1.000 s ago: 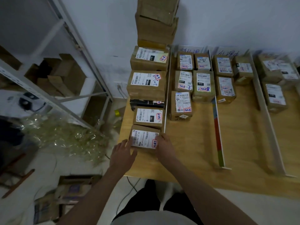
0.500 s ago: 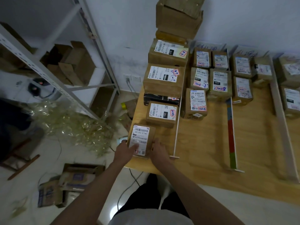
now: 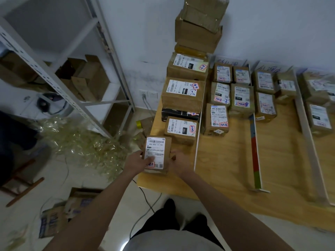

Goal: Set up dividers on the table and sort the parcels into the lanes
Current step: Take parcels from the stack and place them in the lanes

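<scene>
A small brown parcel (image 3: pixel 156 153) with a white label lies at the near end of the leftmost lane on the wooden table (image 3: pixel 226 160). My left hand (image 3: pixel 136 161) grips its left side, with the thumb on the label. My right hand (image 3: pixel 179 163) holds its right side. Beyond it in this lane sit a parcel marked 150 (image 3: pixel 181 130), a black box (image 3: pixel 180 114) and larger parcels up to a stack by the wall. A white divider (image 3: pixel 197 142) bounds the lane on the right. A coloured divider (image 3: pixel 254 151) and a pale divider (image 3: pixel 308 142) mark further lanes holding several parcels.
A metal shelf rack (image 3: pixel 59 82) with cardboard boxes stands to the left. Crumpled clear plastic strapping (image 3: pixel 81 144) lies on the floor, with flattened boxes (image 3: pixel 56 220) nearer me. A cable (image 3: pixel 145 205) trails under the table's near edge.
The parcel between my hands has been turned a quarter, its label now running lengthwise along the lane. The view has shifted left and down.
</scene>
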A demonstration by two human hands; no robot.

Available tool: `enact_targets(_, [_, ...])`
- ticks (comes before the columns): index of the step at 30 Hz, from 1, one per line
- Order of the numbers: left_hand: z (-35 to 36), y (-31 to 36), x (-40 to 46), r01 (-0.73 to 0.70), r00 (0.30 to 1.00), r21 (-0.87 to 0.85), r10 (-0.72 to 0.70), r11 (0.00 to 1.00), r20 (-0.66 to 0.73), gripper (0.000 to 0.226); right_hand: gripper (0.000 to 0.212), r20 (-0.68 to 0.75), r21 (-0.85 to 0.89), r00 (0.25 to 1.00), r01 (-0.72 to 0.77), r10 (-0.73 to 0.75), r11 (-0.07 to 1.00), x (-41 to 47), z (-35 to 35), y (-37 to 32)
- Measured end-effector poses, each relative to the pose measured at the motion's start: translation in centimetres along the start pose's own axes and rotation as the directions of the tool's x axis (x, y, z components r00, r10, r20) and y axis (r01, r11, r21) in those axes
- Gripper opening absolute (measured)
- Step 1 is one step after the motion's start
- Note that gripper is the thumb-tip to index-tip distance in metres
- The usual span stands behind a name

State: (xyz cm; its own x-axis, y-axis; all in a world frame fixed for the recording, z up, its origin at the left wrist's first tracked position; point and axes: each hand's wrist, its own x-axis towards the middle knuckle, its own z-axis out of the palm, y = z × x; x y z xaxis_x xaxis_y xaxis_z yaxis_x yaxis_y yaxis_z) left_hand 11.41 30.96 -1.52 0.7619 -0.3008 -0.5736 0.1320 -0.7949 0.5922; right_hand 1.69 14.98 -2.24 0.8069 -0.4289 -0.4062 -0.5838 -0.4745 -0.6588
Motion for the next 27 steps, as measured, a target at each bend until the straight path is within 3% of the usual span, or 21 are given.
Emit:
enact_targets(3, [-1.4,1.5,-0.8,-0.059,0.998,0.011,0.059,0.998,-0.010,0.041,0.009,-0.080,-0.014,0.995,0.064,-0.065,0.998,0.4,-2.2,-1.2])
enact_targets(7, [-2.9,5.0,-1.7,-0.129,0.991,0.037,0.130,0.991,-0.039,0.022,0.014,-0.153,-0.004,0.982,0.108,-0.107,0.994,0.6,-5.9,-3.0])
enact_targets(13, [-3.2,11.7,-2.6,-0.272,0.961,0.113,0.276,0.956,-0.016,0.026,0.019,-0.340,-0.006,0.932,0.127,-0.121,0.992,0.7,-13.1,-2.9])
enact_targets(18, [-0.4,17.0,-2.4,-0.357,0.933,0.182,0.358,0.916,0.032,0.047,0.020,-0.470,-0.026,0.882,0.024,-0.034,0.999,0.2,-18.3,0.4])
enact_targets(22, [2.5,20.2,-1.6,-0.453,0.892,0.180,0.443,0.873,0.093,0.043,0.031,-0.509,-0.158,0.860,-0.057,-0.032,0.986,-0.8,-21.9,4.5])
enact_targets(27, [6.8,23.7,-1.1,-0.506,0.861,0.171,0.486,0.845,0.149,0.037,0.043,-0.577,-0.183,0.814,-0.210,0.068,0.960,-2.7,-25.3,9.0])
